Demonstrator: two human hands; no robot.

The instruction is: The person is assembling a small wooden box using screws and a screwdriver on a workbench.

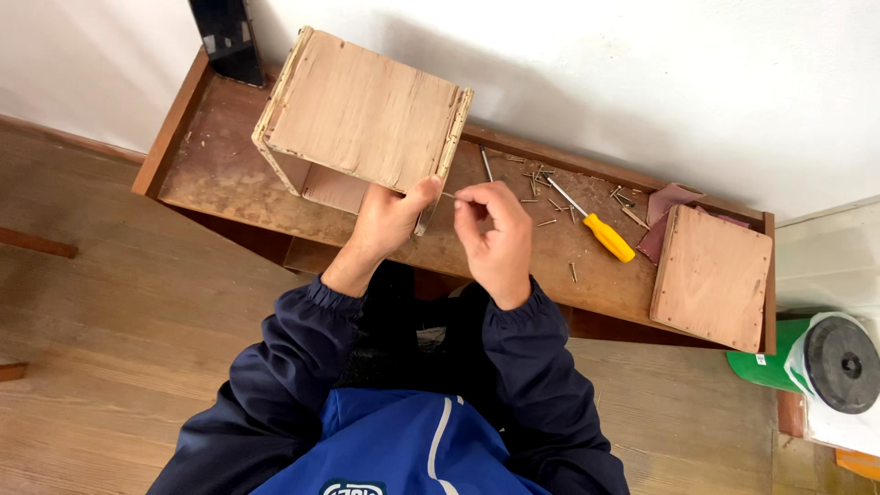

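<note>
At the tabletop's near edge, the left hand grips the plywood box's lower corner while the right hand pinches a thin nail against it. Farther right lie a yellow-handled screwdriver, loose nails and a square plywood panel.

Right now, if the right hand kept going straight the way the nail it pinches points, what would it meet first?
The right hand pinches a thin nail aimed left, toward the plywood box. It would likely meet the box's near right edge first, just by the left hand thumb. Depth is hard to judge from above.
</note>
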